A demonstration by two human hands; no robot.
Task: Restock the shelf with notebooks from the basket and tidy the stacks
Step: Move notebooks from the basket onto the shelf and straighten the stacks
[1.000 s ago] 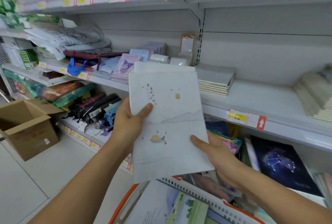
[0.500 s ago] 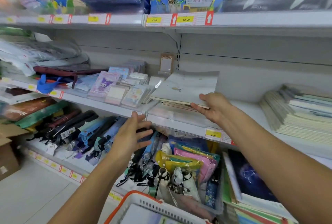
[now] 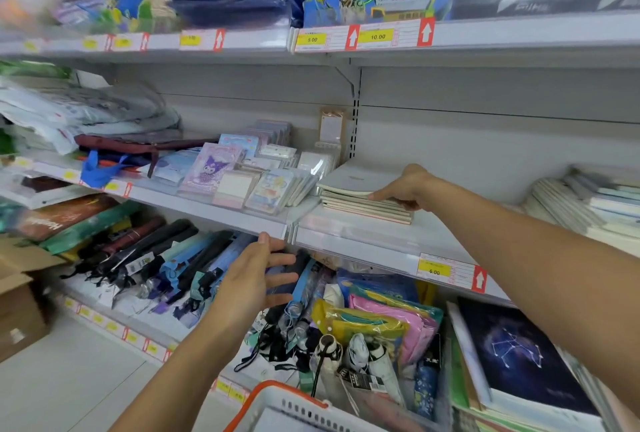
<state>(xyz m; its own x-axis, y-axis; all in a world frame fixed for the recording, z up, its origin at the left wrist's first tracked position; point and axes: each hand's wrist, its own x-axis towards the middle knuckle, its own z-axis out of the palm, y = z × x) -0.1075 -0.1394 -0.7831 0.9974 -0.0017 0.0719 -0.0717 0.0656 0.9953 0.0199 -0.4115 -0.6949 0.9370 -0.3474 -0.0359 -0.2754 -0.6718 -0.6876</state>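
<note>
A stack of pale grey notebooks (image 3: 360, 194) lies on the middle white shelf (image 3: 363, 241). My right hand (image 3: 405, 187) rests on the stack's right front corner, thumb on the top notebook and fingers curled at its edge. My left hand (image 3: 256, 275) hovers lower down in front of the shelf lip, fingers spread, holding nothing. The orange-rimmed white basket (image 3: 294, 404) shows at the bottom edge; its contents are out of view. A second, fanned-out stack of notebooks (image 3: 585, 206) lies at the far right of the same shelf.
Card packs and small notepads (image 3: 242, 175) crowd the shelf left of the stack. Folded umbrellas (image 3: 166, 258) and coloured pouches (image 3: 384, 314) fill the lower shelf, with a dark star-pattern notebook (image 3: 516, 352) at right. A cardboard box (image 3: 20, 296) stands on the floor at left.
The pale notebook went from both hands onto the shelf stack and now lies flat on it. My left hand let go and dropped below the shelf edge.
</note>
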